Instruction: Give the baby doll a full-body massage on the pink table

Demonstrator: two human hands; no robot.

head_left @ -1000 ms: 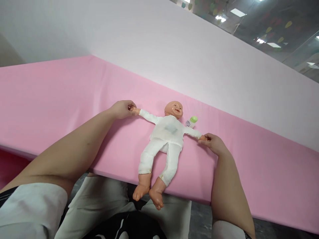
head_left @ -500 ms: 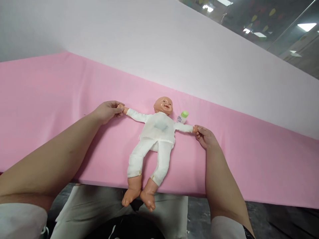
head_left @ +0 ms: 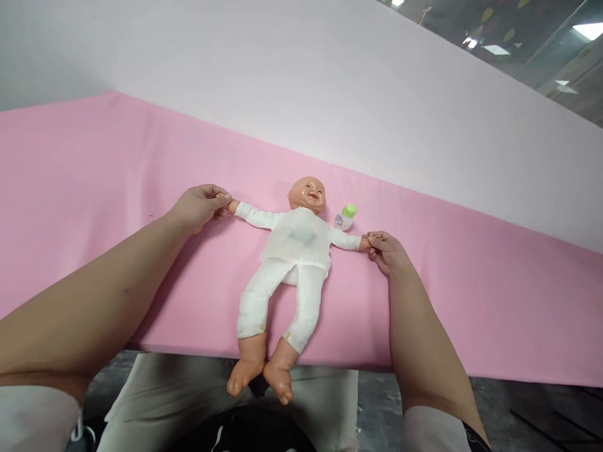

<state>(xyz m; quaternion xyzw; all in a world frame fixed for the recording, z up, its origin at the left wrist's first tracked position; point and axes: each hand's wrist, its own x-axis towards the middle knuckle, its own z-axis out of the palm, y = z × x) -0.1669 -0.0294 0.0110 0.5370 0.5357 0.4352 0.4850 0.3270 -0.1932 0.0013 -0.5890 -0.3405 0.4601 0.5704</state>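
Observation:
A baby doll (head_left: 300, 245) in white clothes lies on its back on a pink padded surface (head_left: 198, 307), its feet sticking out past the front edge. Both its arms are stretched out sideways. My left hand (head_left: 198, 206) is closed around the doll's hand on the left. On the other side, my right hand (head_left: 387, 250) pinches the doll's other hand between thumb and fingers. A small clear bottle (head_left: 345, 217) with a green cap lies beside the doll's head, just above the arm that my right hand holds.
Behind the pink surface rises a white wall (head_left: 264, 75), with a glass pane (head_left: 532, 56) above it at the upper right. My lap in light trousers (head_left: 151, 402) is below the front edge, over a dark floor (head_left: 513, 414).
The view has shifted slightly. Both hands keep hold of the doll's hands, and its arms stay spread. Slightly more of the bottle shows above the doll's arm.

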